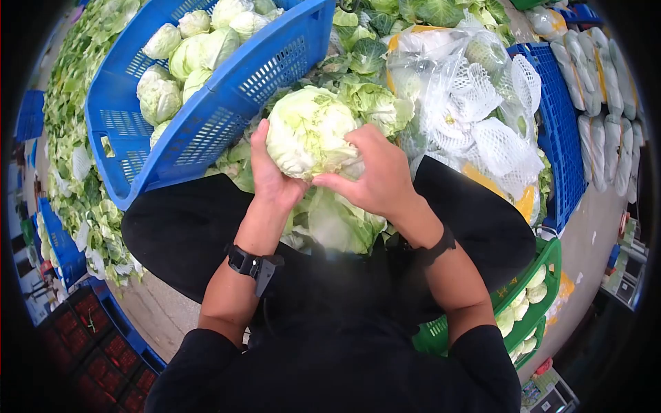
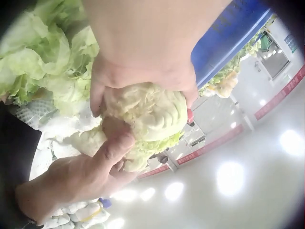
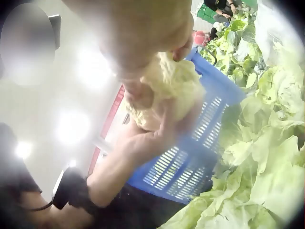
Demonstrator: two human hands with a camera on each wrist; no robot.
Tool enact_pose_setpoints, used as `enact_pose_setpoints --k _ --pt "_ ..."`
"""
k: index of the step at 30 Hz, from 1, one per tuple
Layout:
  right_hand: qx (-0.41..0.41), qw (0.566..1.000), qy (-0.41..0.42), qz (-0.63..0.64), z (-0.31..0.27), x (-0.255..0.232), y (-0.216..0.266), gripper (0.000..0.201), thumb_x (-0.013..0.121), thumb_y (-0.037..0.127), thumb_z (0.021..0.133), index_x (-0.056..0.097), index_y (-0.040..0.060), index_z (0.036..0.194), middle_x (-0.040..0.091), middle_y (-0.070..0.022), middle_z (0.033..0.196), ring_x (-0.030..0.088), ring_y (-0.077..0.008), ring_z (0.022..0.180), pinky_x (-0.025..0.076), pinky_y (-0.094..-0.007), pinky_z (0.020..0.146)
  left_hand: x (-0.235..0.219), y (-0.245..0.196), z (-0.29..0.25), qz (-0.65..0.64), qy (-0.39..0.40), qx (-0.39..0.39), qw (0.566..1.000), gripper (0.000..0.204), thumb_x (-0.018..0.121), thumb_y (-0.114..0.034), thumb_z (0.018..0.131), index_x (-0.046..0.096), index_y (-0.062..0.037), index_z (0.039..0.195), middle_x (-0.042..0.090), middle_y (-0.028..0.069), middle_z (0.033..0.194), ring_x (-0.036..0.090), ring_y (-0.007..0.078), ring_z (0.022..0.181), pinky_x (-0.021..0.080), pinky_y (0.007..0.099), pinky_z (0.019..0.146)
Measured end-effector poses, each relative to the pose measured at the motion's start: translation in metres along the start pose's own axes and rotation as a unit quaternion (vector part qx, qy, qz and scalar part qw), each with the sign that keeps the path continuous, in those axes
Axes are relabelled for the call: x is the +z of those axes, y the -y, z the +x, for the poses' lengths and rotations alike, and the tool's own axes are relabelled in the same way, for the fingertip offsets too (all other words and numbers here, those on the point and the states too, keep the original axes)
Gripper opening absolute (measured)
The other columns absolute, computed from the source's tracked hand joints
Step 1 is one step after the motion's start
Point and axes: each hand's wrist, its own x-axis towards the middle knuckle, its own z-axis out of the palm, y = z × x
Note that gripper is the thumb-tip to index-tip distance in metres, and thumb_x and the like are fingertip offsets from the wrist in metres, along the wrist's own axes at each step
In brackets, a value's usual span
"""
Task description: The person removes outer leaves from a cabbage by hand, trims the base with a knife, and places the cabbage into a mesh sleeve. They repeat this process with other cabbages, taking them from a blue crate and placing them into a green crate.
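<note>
A pale green cabbage head [image 1: 310,131] is held up between both hands, above the lap. My left hand [image 1: 270,180] grips it from the left and below, its thumb along the side. From the right, my right hand [image 1: 377,171] grips the lower right of the head, thumb near its base and fingers curled over the leaves. In the left wrist view, the right thumb presses by the pale base of the cabbage [image 2: 155,112]. Loose outer leaves [image 1: 337,224] lie right below the hands, between the knees.
A tilted blue crate [image 1: 227,103] with several cabbages stands at the left. Plastic bags with white foam nets [image 1: 475,103] lie at the right, beside another blue crate [image 1: 561,131]. Green crates [image 1: 544,275] of cabbages stand by the right hip. Leaves [image 1: 76,138] cover the floor at far left.
</note>
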Motion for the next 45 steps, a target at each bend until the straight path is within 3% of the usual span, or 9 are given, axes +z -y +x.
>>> enact_pose_setpoints --k 11,17,21,24,26,27,30,34,45 --pt "-0.082 0.927 0.366 -0.009 -0.032 0.03 0.029 0.037 0.079 0.039 0.083 0.058 0.0089 0.087 0.064 -0.0068 0.077 0.067 -0.0295 0.068 0.053 -0.0435 0.061 -0.001 -0.005 0.008 0.092 -0.087 0.042 0.991 0.073 0.05 -0.054 0.097 0.045 -0.0008 0.146 0.057 0.0177 0.141 0.061 0.0322 0.124 0.052 0.0489 0.102" --pt "-0.082 0.977 -0.186 -0.062 0.015 0.008 0.009 0.069 0.089 0.048 0.069 0.065 0.0045 0.117 0.067 -0.013 0.11 0.068 -0.0322 0.088 0.056 -0.039 0.076 -0.003 -0.006 0.005 0.165 -0.028 0.09 0.982 0.067 0.056 -0.043 0.096 0.046 0.0029 0.143 0.061 0.0185 0.135 0.064 0.0302 0.12 0.053 0.0452 0.102" --pt "-0.114 0.987 -0.076 -0.087 0.01 -0.004 -0.017 0.052 0.083 0.042 0.08 0.066 0.0059 0.114 0.066 -0.0164 0.116 0.066 -0.033 0.099 0.054 -0.041 0.085 0.002 0.006 -0.003 0.143 -0.034 -0.01 0.989 0.065 0.059 -0.039 0.095 0.046 0.0038 0.143 0.061 0.0195 0.134 0.064 0.0285 0.12 0.053 0.0429 0.102" --pt "-0.019 0.999 -0.035 0.01 0.006 -0.021 -0.034 0.047 0.075 0.037 0.089 0.065 0.0026 0.118 0.065 -0.0209 0.117 0.064 -0.0367 0.102 0.052 -0.0437 0.089 -0.009 0.003 -0.005 0.248 0.049 -0.026 0.967 0.069 0.067 -0.037 0.09 0.046 0.0039 0.141 0.062 0.0188 0.13 0.064 0.0262 0.117 0.052 0.0395 0.102" --pt "0.374 0.922 -0.037 0.096 0.022 -0.044 -0.022 0.048 0.068 0.036 0.093 0.062 -0.0011 0.123 0.065 -0.0242 0.117 0.063 -0.0404 0.105 0.05 -0.0473 0.093 -0.013 0.006 -0.008 0.227 0.07 -0.044 0.97 0.071 0.068 -0.038 0.088 0.046 0.004 0.141 0.062 0.0189 0.13 0.064 0.0265 0.117 0.052 0.0395 0.103" --pt "0.376 0.921 -0.042 0.094 0.021 -0.045 -0.037 0.048 0.068 0.036 0.093 0.062 -0.0011 0.123 0.065 -0.0242 0.117 0.063 -0.0404 0.105 0.05 -0.0473 0.093 -0.015 0.007 -0.008 0.208 0.091 -0.057 0.972 0.072 0.069 -0.039 0.087 0.047 0.0042 0.141 0.061 0.0191 0.131 0.064 0.0268 0.117 0.052 0.0396 0.103" --pt "0.181 0.968 -0.1 -0.142 0.017 -0.039 -0.068 0.063 0.068 0.039 0.094 0.053 -0.004 0.138 0.058 -0.026 0.134 0.055 -0.0414 0.125 0.044 -0.0449 0.105 -0.009 0.006 -0.012 0.176 0.132 -0.084 0.972 0.082 0.067 -0.05 0.086 0.045 0.0043 0.144 0.059 0.0215 0.135 0.063 0.0294 0.121 0.052 0.0419 0.104" --pt "0.168 0.95 0.019 0.262 0.012 -0.045 -0.025 0.076 0.075 0.04 0.088 0.048 0.004 0.149 0.045 -0.0234 0.152 0.045 -0.0378 0.14 0.038 -0.0437 0.114 -0.001 -0.002 -0.01 0.115 0.102 -0.074 0.985 0.086 0.057 -0.062 0.091 0.044 0.0032 0.147 0.057 0.0227 0.14 0.062 0.0318 0.124 0.052 0.0449 0.105" --pt "-0.086 0.992 0.025 0.087 0.008 -0.029 -0.005 0.045 0.082 0.012 0.08 0.07 0.0048 0.123 0.061 -0.0192 0.136 0.06 -0.0324 0.122 0.049 -0.0405 0.102 -0.009 -0.007 -0.004 0.13 0.063 -0.088 0.986 0.077 0.043 -0.061 0.101 0.046 0.0007 0.146 0.059 0.0191 0.139 0.063 0.0297 0.122 0.054 0.0451 0.102"
